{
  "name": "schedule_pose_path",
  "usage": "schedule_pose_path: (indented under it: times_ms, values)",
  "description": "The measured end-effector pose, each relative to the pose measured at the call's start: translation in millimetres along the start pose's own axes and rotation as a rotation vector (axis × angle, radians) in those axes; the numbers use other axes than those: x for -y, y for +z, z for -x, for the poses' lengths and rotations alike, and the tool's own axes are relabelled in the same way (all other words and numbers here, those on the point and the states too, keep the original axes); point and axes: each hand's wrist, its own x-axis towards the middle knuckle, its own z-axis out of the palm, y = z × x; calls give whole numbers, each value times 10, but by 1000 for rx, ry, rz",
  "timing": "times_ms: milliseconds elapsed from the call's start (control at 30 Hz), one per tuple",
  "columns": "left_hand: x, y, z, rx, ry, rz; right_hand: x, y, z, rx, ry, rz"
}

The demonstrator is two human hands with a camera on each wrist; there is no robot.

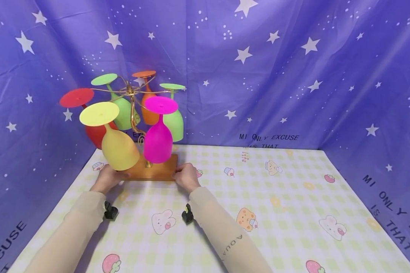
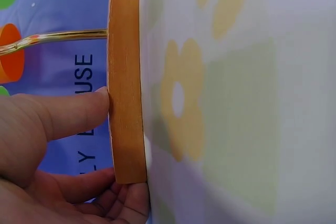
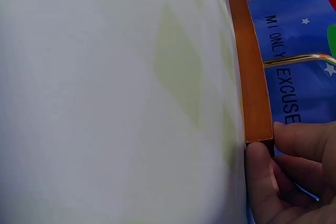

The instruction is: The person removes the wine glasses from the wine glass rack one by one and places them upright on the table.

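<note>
A wine glass rack with a wooden base (image 1: 161, 171) and a curly gold stem (image 1: 133, 113) stands at the table's back left. Upside-down stemmed glasses hang from its arms: a red glass (image 1: 77, 98), a yellow glass (image 1: 119, 149), a magenta glass (image 1: 158, 142), an orange glass (image 1: 149, 108) and two green ones. My left hand (image 1: 106, 179) grips the base's left end, its thumb (image 2: 84, 109) on the top face and fingers curled at the end. At the opposite end my right hand (image 1: 188, 176) holds the base (image 3: 254, 93) between thumb and fingers.
A checked tablecloth (image 1: 276, 193) with cartoon prints covers the table. Purple star-patterned curtains (image 1: 212, 106) close off the back and both sides, near the rack on the left. A small black device (image 1: 111, 211) sits at the left wrist, another device (image 1: 187, 214) at the right.
</note>
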Motion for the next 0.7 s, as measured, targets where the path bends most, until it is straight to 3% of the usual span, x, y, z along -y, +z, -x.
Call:
schedule_pose_path:
  times_ms: [200,533,700]
  values:
    - [-49,30,10,8,-19,21,-33,-41,1,-4,7,2]
    - [-69,98,-20,20,-21,-71,-95,-103,-7,19,13,-30]
    - [-102,119,-14,40,-31,-39,-133,-130,-11,20,16,-29]
